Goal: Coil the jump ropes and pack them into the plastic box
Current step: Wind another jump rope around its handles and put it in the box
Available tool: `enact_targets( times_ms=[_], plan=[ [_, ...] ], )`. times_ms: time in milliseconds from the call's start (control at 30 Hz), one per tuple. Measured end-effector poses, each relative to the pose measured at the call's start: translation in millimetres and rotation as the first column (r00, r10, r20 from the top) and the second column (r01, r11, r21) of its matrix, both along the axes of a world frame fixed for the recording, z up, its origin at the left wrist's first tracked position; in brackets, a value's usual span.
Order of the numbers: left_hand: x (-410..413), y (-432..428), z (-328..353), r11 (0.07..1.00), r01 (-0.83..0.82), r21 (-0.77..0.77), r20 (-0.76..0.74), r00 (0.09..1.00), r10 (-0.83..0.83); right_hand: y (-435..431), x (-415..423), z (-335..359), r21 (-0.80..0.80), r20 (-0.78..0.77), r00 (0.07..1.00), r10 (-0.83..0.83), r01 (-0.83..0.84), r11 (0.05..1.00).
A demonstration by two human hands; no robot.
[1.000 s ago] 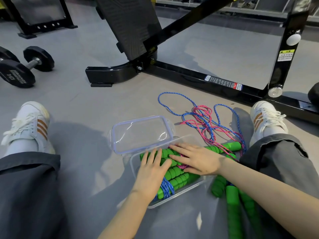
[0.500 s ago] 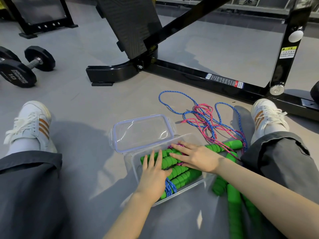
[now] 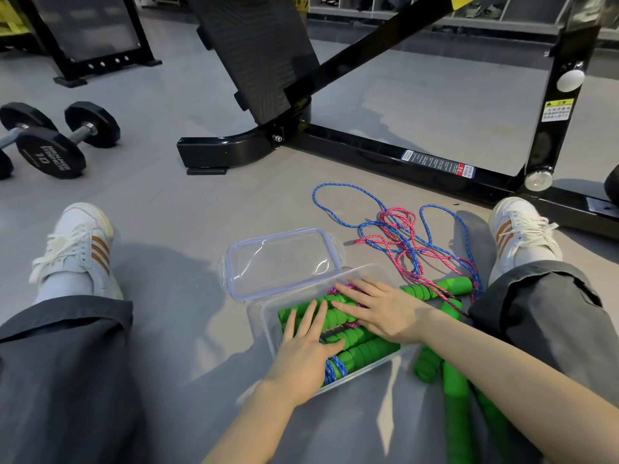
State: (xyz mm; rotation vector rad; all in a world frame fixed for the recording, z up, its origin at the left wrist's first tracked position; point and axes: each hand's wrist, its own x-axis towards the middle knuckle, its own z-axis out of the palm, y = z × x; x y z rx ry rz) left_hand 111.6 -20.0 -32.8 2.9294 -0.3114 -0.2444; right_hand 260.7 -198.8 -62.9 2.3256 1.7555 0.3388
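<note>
Clear box (image 3: 264, 324) on floor (image 3: 187, 209) between legs, green handles (image 3: 363, 353) packed inside. Left hand (image 3: 306, 349) and right hand (image 3: 385, 313) both flat on handles, fingers (image 3: 346, 289) straight. Lid (image 3: 284, 262) just far of box. Loose ropes (image 3: 398, 229) tangled far right. 2 dumbbells (image 3: 50, 139) far left.

One box (image 3: 265, 324), one lid (image 3: 281, 262), two hands (image 3: 310, 351) (image 3: 385, 313), two shoes (image 3: 77, 249) (image 3: 519, 232), two dumbbells (image 3: 50, 152) (image 3: 25, 117) at ten o'clock; tangled ropes (image 3: 402, 236) uncountable.
</note>
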Motion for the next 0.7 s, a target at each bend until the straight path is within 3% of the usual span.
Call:
enact_targets(
  times_ms=[100,267,467,633,700],
  plan=[
    [-1,0,-1,0.998,-0.017,0.058,0.103,0.995,0.011,-1,-2,-2,-0.035,0.000,1.000,-0.019,0.019,0.999],
    [-1,-3,-20,0.993,-0.109,0.053,0.183,0.978,0.097,3,-3,0,0.078,-0.050,0.998,0.023,-0.020,0.997],
    [0,-10,-4,0.977,-0.182,0.114,-0.021,0.982,0.185,5,-10,3,0.098,-0.131,0.990,-0.059,0.072,0.993],
    [3,-14,-7,0.959,-0.280,0.040,-0.145,0.948,0.283,2,-11,12,-0.082,-0.078,0.994,-0.071,0.065,0.994],
    [3,-12,-8,0.961,-0.277,0.015,-0.166,0.947,0.275,3,-14,15,0.030,-0.154,0.984,-0.088,0.094,0.995]
  ],
)
